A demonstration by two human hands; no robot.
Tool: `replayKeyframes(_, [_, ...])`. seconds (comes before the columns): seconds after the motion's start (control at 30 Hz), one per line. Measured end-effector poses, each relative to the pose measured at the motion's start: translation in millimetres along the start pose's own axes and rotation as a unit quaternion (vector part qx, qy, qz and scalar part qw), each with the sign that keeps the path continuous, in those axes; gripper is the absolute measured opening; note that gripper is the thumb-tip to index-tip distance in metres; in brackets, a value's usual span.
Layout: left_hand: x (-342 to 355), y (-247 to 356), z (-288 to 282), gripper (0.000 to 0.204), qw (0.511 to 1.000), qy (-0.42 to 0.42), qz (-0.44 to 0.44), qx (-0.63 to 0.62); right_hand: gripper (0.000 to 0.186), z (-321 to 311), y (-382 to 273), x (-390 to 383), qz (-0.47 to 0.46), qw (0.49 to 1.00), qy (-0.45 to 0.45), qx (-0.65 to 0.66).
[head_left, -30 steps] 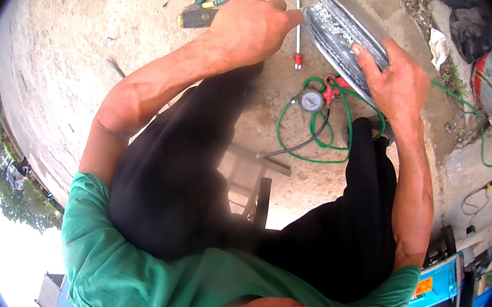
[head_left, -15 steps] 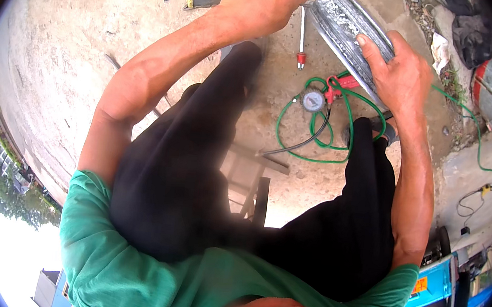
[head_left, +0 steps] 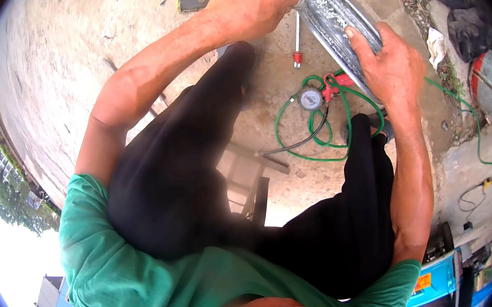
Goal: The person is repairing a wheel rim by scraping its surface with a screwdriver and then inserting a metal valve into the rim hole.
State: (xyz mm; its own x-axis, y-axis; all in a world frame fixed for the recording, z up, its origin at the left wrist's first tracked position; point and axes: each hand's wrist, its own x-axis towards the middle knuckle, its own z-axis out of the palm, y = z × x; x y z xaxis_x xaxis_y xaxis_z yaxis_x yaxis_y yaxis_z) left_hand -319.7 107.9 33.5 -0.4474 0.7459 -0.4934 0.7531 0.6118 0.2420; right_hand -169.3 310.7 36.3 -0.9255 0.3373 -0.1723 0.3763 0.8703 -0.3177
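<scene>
A grey metal wheel rim (head_left: 337, 28), scuffed with whitish patches in its channel, is tilted at the top of the view. My right hand (head_left: 394, 70) grips its near side, with the thumb over the channel. My left hand (head_left: 246, 9) is closed at the rim's left edge. From its fingers a short, thin dark tip (head_left: 300, 6) reaches to the rim; the rest of that tool is hidden in the fist. Behind my left wrist, a dark, flat-ended tool with a yellow-green edge (head_left: 193, 3) shows in part.
A metal rod with a red end (head_left: 297, 58) lies on the concrete. Near my right foot is a red inflator (head_left: 329, 91) with a round gauge (head_left: 310, 99) and coiled green hose (head_left: 311, 158). A wooden frame (head_left: 244, 168) stands between my legs. A blue vehicle (head_left: 433, 287) is at lower right.
Both hands, the rim and the ground things have shifted slightly left in the picture. My grips look the same.
</scene>
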Motion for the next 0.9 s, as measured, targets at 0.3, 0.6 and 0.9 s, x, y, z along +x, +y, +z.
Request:
replayKeyframes(0.3, [-39.7, 35.9, 15.8, 0.016, 0.980, 0.111, 0.165, -0.003, 0.047, 6.9, -13.0, -2.6, -0.023, 0.999, -0.012, -0.027])
replayKeyframes(0.6, [0.4, -19.1, 20.1, 0.009, 0.998, 0.035, 0.037, 0.042, 0.050, 4.2, -4.3, -4.9, -0.054, 0.998, 0.006, -0.019])
replayKeyframes(0.9, [-35.2, 32.2, 12.6, 0.019, 0.986, 0.044, 0.157, -0.034, 0.050, 15.7, -5.4, -7.7, -0.080, 0.997, 0.016, -0.008])
